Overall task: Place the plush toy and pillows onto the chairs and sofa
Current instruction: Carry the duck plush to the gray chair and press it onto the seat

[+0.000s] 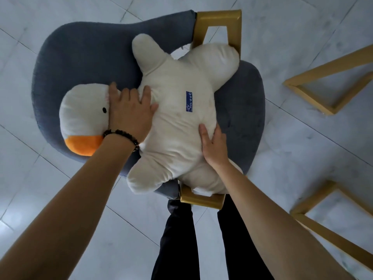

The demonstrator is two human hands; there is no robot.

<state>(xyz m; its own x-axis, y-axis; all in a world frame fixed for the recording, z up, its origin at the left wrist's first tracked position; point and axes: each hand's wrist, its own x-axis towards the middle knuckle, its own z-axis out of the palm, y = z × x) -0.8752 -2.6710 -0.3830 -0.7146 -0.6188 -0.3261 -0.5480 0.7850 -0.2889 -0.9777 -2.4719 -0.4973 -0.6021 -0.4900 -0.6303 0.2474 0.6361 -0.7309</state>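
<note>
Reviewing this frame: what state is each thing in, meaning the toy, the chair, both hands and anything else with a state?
Plush duck: lying across the chair, feet overhanging the gold frame.
Grey chair: standing on the tiled floor, carrying the duck.
Left hand: flat, fingers spread, pressing on the duck's neck.
Right hand: flat, fingers straight, against the duck's side.
Bead bracelet: worn on the left wrist.
Gold frames: on the floor, apart from the chair.

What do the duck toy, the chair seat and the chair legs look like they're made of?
Duck toy: soft cream plush fabric, probably stuffed; it creases around the left hand. Chair seat: matte grey-blue fuzzy upholstery fabric. Chair legs: gold, smooth with a slight sheen, likely painted metal, possibly wood.
</note>
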